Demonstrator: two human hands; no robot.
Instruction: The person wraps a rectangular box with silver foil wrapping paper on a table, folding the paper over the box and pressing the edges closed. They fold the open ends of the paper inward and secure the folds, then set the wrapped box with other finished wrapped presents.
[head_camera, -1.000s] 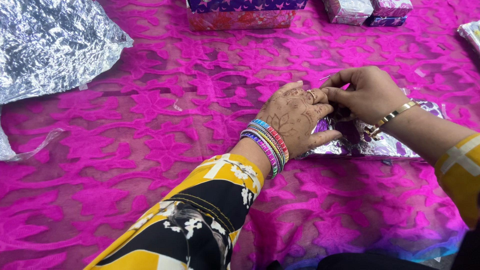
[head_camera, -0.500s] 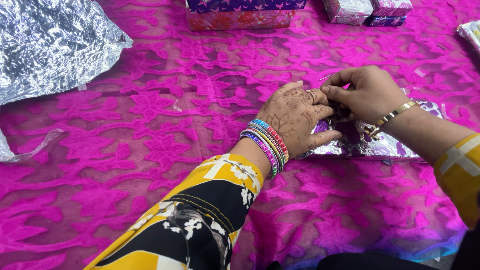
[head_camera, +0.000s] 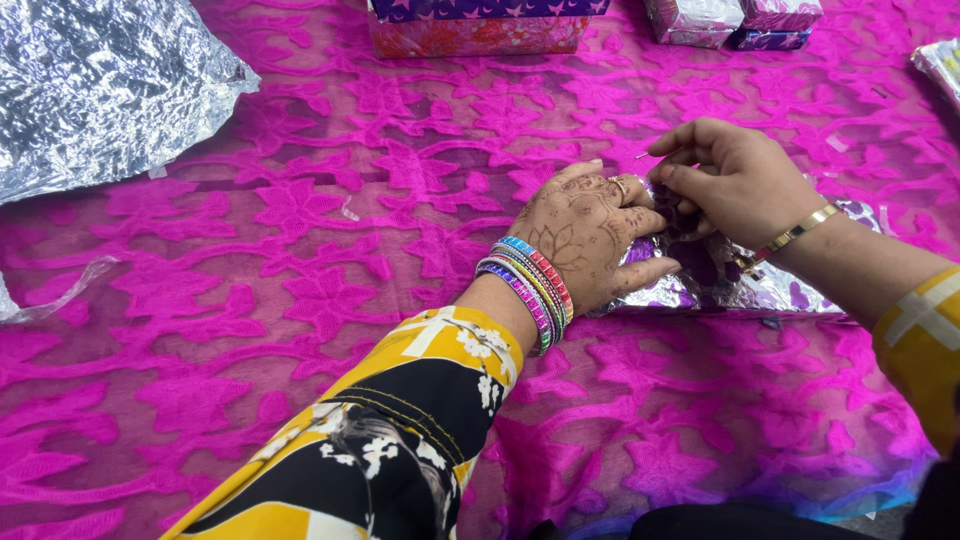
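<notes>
The left hand (head_camera: 585, 232) is pressing down flat, fingers spread, on a shiny silver and purple foil parcel (head_camera: 740, 285) that is lying on the pink patterned cloth (head_camera: 300, 260) right of centre. The right hand (head_camera: 735, 180) is meeting it over the parcel's top, its fingertips pinched together on a fold of the foil. A crumpled silver foil sheet (head_camera: 100, 85) is lying well apart at the upper left, and wrapped boxes (head_camera: 480, 25) are sitting along the far edge.
</notes>
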